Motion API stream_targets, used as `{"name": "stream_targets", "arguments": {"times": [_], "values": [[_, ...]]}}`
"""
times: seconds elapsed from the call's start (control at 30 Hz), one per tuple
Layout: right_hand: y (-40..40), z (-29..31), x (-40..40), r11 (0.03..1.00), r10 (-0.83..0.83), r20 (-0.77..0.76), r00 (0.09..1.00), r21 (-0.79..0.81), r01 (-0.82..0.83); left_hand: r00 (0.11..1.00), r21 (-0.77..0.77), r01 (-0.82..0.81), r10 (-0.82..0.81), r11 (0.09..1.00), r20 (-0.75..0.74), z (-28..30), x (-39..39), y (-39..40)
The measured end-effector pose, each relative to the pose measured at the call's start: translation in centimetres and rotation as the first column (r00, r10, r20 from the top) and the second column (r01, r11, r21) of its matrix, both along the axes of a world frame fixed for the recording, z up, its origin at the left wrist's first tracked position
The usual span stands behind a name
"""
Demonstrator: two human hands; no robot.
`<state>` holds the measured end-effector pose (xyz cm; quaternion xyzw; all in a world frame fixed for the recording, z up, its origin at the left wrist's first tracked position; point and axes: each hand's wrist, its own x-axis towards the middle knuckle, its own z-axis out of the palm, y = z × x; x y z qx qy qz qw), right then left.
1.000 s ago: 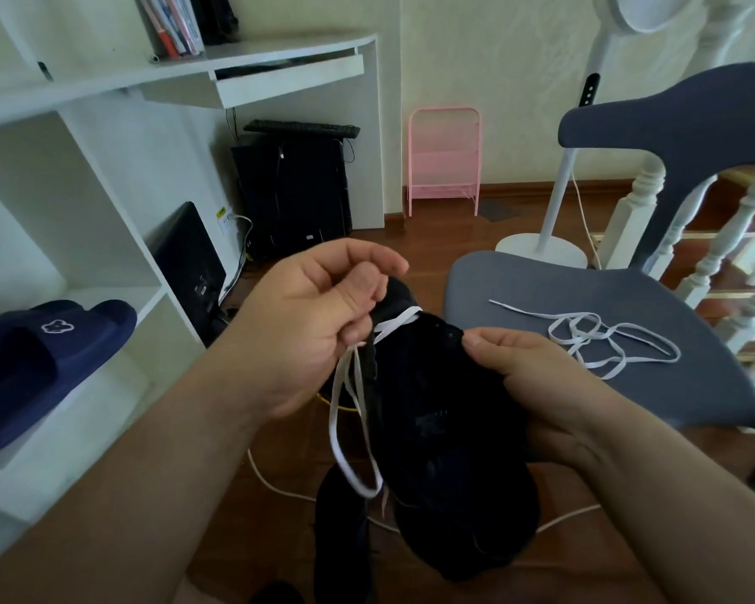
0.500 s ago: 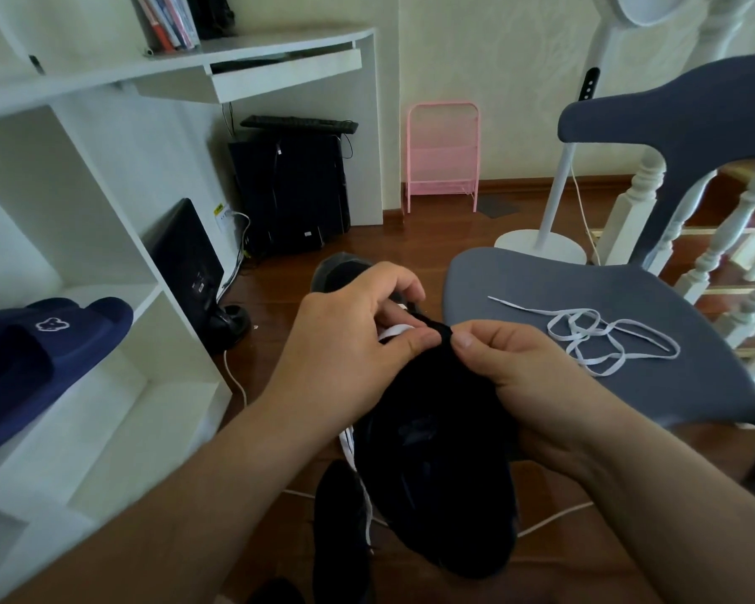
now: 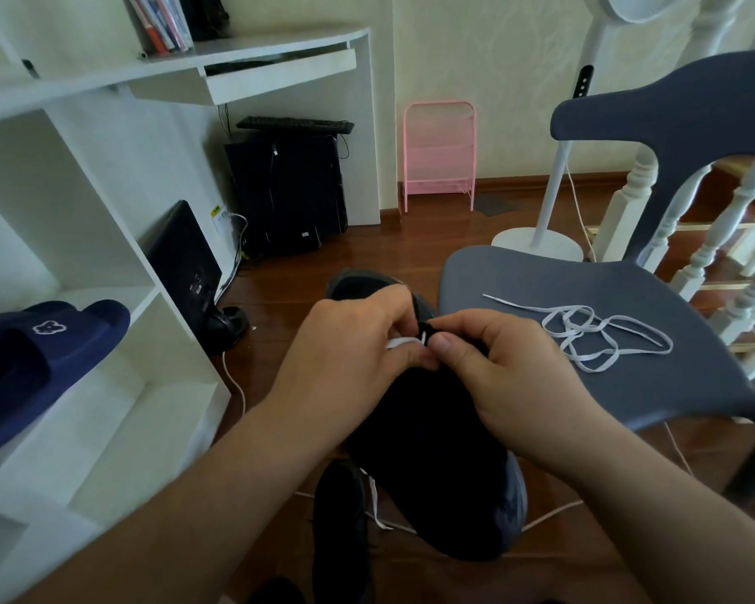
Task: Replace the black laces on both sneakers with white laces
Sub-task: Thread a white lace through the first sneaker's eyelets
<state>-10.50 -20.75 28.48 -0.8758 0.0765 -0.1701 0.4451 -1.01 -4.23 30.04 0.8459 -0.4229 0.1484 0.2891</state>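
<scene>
Head view, sweeping left to right: navy slippers (image 3: 40,342) sit on the white shelf (image 3: 118,429); mid-frame, the left hand (image 3: 349,364) pinches a white lace (image 3: 399,342) at the top of the black sneaker (image 3: 432,451) held above the floor; the right hand (image 3: 497,377) pinches the sneaker's upper edge, thumbs almost touching; further right, a second white lace (image 3: 602,337) lies loosely coiled on the grey chair seat (image 3: 519,276).

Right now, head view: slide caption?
Both hands, left and right, thread a white lace into a black sneaker; spare lace on chair.
</scene>
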Motion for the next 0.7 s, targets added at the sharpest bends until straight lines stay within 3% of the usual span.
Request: {"name": "stream_targets", "arguments": {"times": [0.13, 0.23, 0.3, 0.37, 0.43, 0.6, 0.7], "values": [[-0.1, -0.1, 0.0, 1.0, 0.008, 0.036, 0.999, -0.021, -0.007, 0.986, 0.022, -0.101, 0.097, 0.995, 0.138, 0.2, 0.5, 0.4], [0.3, -0.5, 0.0, 1.0, -0.008, 0.062, 0.998, 0.017, 0.007, 0.991, 0.038, -0.12, 0.118, 0.992, 0.06, 0.1, 0.7, 0.5], [0.7, -0.7, 0.1, 0.981, -0.005, 0.051, 0.999, 0.196, -0.005, 0.989, 0.032, -0.145, 0.144, 0.989, 0.016, 0.1, 0.8, 0.6], [1.2, -0.6, 0.4, 0.849, 0.046, -0.023, 0.999, 0.528, -0.027, 0.989, 0.035, -0.146, 0.147, 0.989, -0.011, 0.1, 1.0, 0.6], [1.5, -0.8, 0.6, 0.677, 0.137, -0.121, 0.983, 0.736, -0.003, 0.99, 0.088, -0.13, 0.135, 0.988, -0.049, -0.1, 1.1, 0.6], [2.0, -1.5, 0.6, 0.489, 0.201, -0.281, 0.938, 0.859, 0.152, 0.985, 0.203, -0.124, 0.145, 0.971, -0.095, -0.5, 1.4, 0.5], [1.9, -1.6, 0.9, 0.455, 0.131, -0.261, 0.956, 0.873, 0.176, 0.982, 0.219, -0.122, 0.15, 0.968, -0.113, -0.3, 1.7, 0.9]]}}
